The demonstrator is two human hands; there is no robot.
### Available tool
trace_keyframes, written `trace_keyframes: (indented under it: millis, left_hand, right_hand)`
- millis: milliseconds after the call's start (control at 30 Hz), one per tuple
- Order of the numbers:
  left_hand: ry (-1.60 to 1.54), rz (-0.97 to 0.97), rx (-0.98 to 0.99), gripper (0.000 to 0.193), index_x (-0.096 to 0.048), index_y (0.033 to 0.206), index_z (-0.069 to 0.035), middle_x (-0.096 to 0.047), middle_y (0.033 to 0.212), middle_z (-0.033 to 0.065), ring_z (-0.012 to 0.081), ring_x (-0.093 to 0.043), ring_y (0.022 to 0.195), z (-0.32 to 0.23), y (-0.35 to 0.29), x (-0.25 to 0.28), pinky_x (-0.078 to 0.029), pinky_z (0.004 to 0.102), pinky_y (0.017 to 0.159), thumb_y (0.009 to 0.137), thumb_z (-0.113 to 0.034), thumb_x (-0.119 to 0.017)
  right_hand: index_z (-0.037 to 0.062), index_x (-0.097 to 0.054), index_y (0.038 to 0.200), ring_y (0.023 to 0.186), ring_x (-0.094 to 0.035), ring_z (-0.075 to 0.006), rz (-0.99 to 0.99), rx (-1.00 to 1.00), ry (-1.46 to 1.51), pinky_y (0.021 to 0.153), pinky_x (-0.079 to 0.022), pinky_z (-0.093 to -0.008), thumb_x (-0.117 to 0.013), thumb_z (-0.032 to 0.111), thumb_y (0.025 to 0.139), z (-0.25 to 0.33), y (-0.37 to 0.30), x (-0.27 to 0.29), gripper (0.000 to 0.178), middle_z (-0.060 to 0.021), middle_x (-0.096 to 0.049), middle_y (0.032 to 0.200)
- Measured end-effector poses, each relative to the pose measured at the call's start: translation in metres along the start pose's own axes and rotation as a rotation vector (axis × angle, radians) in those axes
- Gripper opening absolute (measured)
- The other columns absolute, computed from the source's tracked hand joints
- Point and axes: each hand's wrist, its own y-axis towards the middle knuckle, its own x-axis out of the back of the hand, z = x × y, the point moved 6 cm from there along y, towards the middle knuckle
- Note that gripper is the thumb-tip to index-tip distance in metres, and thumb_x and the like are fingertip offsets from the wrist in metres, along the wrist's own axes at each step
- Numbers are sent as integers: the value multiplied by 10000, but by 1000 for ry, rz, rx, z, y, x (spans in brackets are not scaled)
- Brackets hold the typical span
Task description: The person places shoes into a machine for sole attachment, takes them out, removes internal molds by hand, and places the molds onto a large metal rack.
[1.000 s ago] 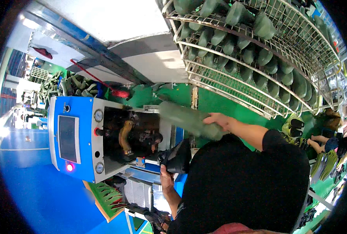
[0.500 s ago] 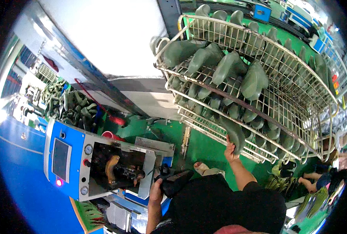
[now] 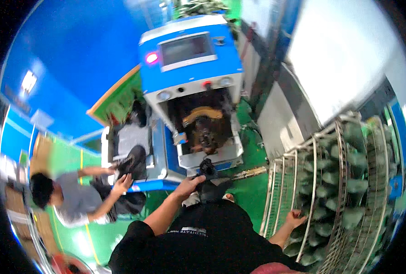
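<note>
My left hand (image 3: 191, 185) is closed round a black shoe upper (image 3: 213, 189) in front of my body, below the mouth of the blue machine (image 3: 189, 75). My right hand (image 3: 296, 219) is low on the right, its fingers curled against the side of the wire rack (image 3: 314, 169). Whatever those fingers grip is blurred and cannot be made out. Just past them, dull green shoe lasts (image 3: 320, 213) fill the rack. Inside the machine's opening, a curved tan pad (image 3: 203, 114) sits above dark metal parts.
At left, a co-worker (image 3: 77, 198) handles a dark shoe (image 3: 137, 160) by a grey-topped bench (image 3: 133, 139). A white panel (image 3: 344, 59) stands at the back right. A red round container (image 3: 68, 264) is at the lower left.
My view has swung left, toward the machine and the co-worker. The green last plainly seen in my right hand before cannot be made out there now. My left hand still grips the black upper.
</note>
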Motion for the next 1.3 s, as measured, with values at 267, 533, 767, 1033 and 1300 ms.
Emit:
trace_keyframes:
  millis: [267,533,767,1033,1300]
  left_hand:
    - [-47,-114,-81,594,-624,1277,-8,-655,1128,63,177,-569,1007,16,-53,124,-475,355,855,878,-445,-675]
    - [-320,-342,-468,470,-671,1171,40,-647,1242,149,182,-593,1093,81,-58,281,-474,314,934,832,-279,-734]
    - [474,-484,-674,360,-605,881,-39,-261,1615,212,357,-425,1384,121,13,296,-393,395,1093,755,-269,-853]
    - [621,-534,-537,318,-689,936,-47,-359,1548,239,371,-539,1272,118,9,287,-502,433,985,723,-208,-862]
    - [858,-1279,-448,840,-492,1366,-23,-631,1254,205,379,-590,1190,72,-36,431,-462,448,1034,658,-251,-882]
  right_hand:
    - [49,-621,1187,558,-472,-190,-56,108,-283,515,-451,-386,-215,716,985,-20,9,-24,807,-36,-524,649]
    - [71,-653,892,659,-573,-224,466,-1185,-1265,505,-472,-438,-519,295,999,-227,56,37,282,-69,-623,758]
    - [-43,-435,1416,900,-676,-204,972,-1011,-2151,742,-564,-312,-657,261,980,-485,-252,108,576,-166,-671,1070]
    - [-51,-310,1492,986,-663,-268,1873,-972,-2466,801,-543,-374,-732,376,909,-616,-367,199,837,-216,-619,1251]
    - [57,-532,1389,951,-653,-471,1920,82,-2733,884,-510,-513,-613,255,875,-668,-380,200,557,-296,-688,1009]
